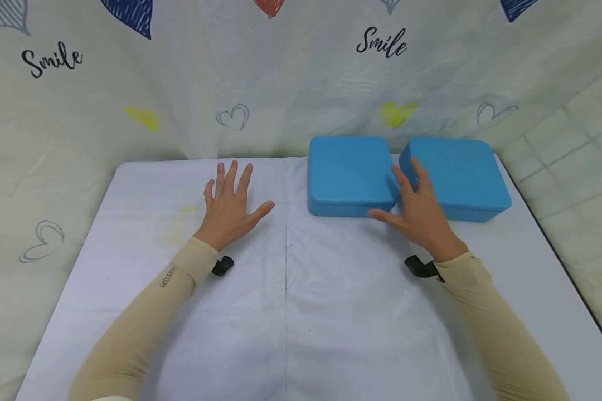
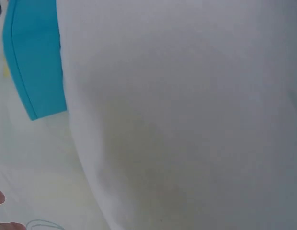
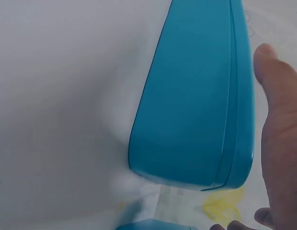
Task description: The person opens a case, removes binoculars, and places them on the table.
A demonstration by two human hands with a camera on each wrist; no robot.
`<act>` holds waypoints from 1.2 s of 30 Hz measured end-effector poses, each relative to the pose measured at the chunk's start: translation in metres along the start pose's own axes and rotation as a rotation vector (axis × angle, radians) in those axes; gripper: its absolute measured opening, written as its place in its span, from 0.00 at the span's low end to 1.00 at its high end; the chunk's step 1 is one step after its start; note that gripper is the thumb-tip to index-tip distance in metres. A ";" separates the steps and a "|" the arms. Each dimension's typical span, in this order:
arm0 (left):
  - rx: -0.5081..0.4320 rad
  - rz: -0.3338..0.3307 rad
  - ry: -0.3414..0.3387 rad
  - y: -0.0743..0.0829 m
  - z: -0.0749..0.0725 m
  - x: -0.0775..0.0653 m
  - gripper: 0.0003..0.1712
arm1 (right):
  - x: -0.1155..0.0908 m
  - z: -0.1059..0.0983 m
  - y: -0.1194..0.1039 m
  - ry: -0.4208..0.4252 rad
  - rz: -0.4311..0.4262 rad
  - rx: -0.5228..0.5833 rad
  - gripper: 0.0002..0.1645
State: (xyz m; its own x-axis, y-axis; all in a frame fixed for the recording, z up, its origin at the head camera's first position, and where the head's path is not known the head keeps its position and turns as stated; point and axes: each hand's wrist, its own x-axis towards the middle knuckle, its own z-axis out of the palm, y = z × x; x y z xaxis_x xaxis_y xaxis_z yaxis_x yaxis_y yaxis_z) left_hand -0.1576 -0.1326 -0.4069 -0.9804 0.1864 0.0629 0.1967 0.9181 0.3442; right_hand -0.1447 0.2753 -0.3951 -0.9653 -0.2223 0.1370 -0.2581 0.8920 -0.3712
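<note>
Two blue lidded boxes lie at the back of the white-covered table: the left box (image 1: pixel 351 170) and the right box (image 1: pixel 464 172), a narrow gap between them. My right hand (image 1: pixel 421 217) is over that gap, fingers spread and holding nothing; its thumb (image 3: pixel 270 72) appears beside a blue box (image 3: pixel 187 96) in the right wrist view. Whether it touches either box I cannot tell. To the left, my left hand (image 1: pixel 228 217) is spread above the cloth with nothing in it. The left wrist view catches a blue box (image 2: pixel 38 62) and only bits of fingers at the edge.
A white cloth (image 1: pixel 281 334) covers the table, with a crease down its middle. Behind it hangs a pale printed sheet (image 1: pixel 301 72) with hearts and "Smile" lettering, close to the backs of the boxes. The table's right edge (image 1: pixel 557 250) runs past the right box.
</note>
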 end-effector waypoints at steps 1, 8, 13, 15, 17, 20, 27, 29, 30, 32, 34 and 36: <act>-0.001 0.004 0.003 0.002 0.002 0.001 0.57 | 0.000 0.001 0.000 0.003 0.000 0.005 0.68; -0.020 0.031 0.018 0.015 0.011 0.006 0.56 | 0.003 0.009 -0.007 -0.019 0.008 0.056 0.68; -0.063 0.045 0.019 0.024 0.015 0.008 0.57 | 0.006 0.015 -0.010 -0.044 0.033 0.103 0.69; -0.085 0.048 0.016 0.027 0.017 0.010 0.57 | 0.007 0.019 -0.010 -0.037 0.036 0.119 0.70; -0.105 0.052 0.010 0.031 0.018 0.011 0.57 | 0.007 0.022 -0.010 -0.023 0.042 0.136 0.70; -0.144 0.058 0.000 0.038 0.020 0.013 0.57 | 0.007 0.026 -0.010 0.008 0.044 0.156 0.71; -0.270 0.095 0.020 0.058 0.031 0.019 0.57 | 0.006 0.033 -0.012 0.054 0.090 0.189 0.72; -0.318 0.110 0.036 0.064 0.034 0.022 0.56 | 0.006 0.034 -0.012 0.059 0.103 0.196 0.72; -0.339 0.120 0.046 0.067 0.035 0.023 0.56 | 0.006 0.035 -0.011 0.061 0.108 0.198 0.72; -0.386 0.131 0.056 0.072 0.038 0.025 0.56 | 0.007 0.036 -0.010 0.063 0.117 0.202 0.72; -0.419 0.135 0.056 0.077 0.041 0.027 0.55 | 0.007 0.036 -0.010 0.062 0.125 0.205 0.72; -0.442 0.135 0.045 0.080 0.045 0.029 0.55 | 0.008 0.036 -0.009 0.052 0.129 0.213 0.72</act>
State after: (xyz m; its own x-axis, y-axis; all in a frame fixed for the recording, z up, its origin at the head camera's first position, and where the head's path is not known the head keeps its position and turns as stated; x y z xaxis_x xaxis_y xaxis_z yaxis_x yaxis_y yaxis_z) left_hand -0.1702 -0.0378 -0.4193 -0.9474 0.2697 0.1724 0.3109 0.6476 0.6957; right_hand -0.1516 0.2507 -0.4239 -0.9889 -0.0863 0.1212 -0.1407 0.8074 -0.5729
